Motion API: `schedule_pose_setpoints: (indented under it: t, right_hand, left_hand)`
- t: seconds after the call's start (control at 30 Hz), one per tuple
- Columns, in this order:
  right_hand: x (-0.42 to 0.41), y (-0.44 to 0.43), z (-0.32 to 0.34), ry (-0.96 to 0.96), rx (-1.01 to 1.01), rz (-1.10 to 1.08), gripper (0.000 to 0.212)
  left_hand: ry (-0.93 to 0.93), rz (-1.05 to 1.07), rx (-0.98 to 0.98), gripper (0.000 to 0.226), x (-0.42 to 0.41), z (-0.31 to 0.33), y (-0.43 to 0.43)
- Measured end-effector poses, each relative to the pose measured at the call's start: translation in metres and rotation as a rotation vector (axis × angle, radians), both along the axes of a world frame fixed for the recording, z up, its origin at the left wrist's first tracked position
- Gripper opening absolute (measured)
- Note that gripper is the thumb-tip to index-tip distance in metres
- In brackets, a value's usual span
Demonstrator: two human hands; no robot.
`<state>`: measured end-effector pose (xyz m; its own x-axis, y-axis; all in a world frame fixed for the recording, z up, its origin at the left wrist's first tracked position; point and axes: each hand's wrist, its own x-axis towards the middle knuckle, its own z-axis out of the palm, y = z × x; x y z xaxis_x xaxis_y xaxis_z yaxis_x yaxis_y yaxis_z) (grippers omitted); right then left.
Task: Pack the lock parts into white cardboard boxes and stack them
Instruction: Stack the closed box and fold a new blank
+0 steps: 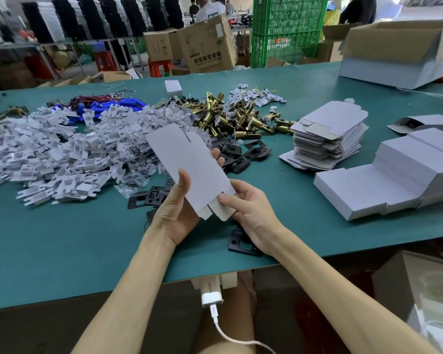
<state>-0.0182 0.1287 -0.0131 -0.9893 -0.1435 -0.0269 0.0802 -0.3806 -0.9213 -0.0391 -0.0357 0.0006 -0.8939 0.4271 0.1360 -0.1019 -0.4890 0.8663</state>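
Box: flat box point(187, 159), frame centre, held clear of the table point(62, 238) for folding.
Left hand point(175, 208): grips its side, steadying it.
Right hand point(248, 210): pinches the lower flap point(224, 213); I judge to fold it.

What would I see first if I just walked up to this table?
Probably the flat white box, held up in the middle by the left hand and right hand. Then the big heap of white card pieces on the left of the green table, and the shiny gold lock parts behind the box.
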Motion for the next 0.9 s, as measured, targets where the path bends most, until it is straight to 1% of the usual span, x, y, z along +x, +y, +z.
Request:
schedule_pose_setpoints:
  t: [0.13, 0.27, 0.43, 0.5, 0.57, 0.6, 0.7, 0.77, 0.83, 0.87, 0.9]
  right_hand:
    - [-0.002, -0.002, -0.005, 0.018, 0.045, -0.058, 0.032]
    - [-0.002, -0.004, -0.008, 0.034, 0.12, -0.086, 0.031]
    - [0.001, -0.004, -0.005, 0.112, 0.207, -0.027, 0.044]
    - [0.002, -0.004, -0.003, 0.147, 0.228, -0.005, 0.041]
    - [0.004, -0.004, -0.001, 0.179, 0.245, -0.016, 0.033]
    - [0.005, -0.005, 0.0, 0.183, 0.25, -0.03, 0.031]
    - [0.008, -0.006, 0.003, 0.156, 0.258, -0.066, 0.033]
    - [0.008, -0.009, 0.005, 0.16, 0.303, -0.08, 0.035]
    - [0.008, -0.012, 0.008, 0.216, 0.411, -0.089, 0.034]
    - [0.007, -0.013, 0.009, 0.246, 0.473, -0.097, 0.03]
    - [0.005, -0.013, 0.01, 0.27, 0.517, -0.104, 0.026]
  left_hand:
    - [0.019, 0.005, -0.024, 0.108, 0.0, 0.0, 0.0]
    - [-0.003, 0.043, -0.007, 0.114, -0.001, -0.001, 0.001]
    - [-0.117, 0.161, 0.031, 0.122, 0.0, 0.003, 0.002]
    - [-0.141, 0.24, 0.034, 0.126, 0.0, 0.004, 0.005]
    - [-0.156, 0.318, 0.04, 0.128, -0.001, 0.003, 0.008]
    - [-0.161, 0.342, 0.042, 0.123, -0.002, 0.002, 0.007]
    - [-0.178, 0.384, 0.053, 0.094, -0.005, -0.001, 0.006]
    - [-0.168, 0.403, 0.024, 0.081, -0.007, -0.004, 0.006]
    - [-0.122, 0.4, -0.046, 0.073, -0.008, -0.007, 0.006]
    - [-0.101, 0.398, -0.082, 0.073, -0.008, -0.008, 0.006]
    - [-0.088, 0.401, -0.108, 0.078, -0.007, -0.008, 0.007]
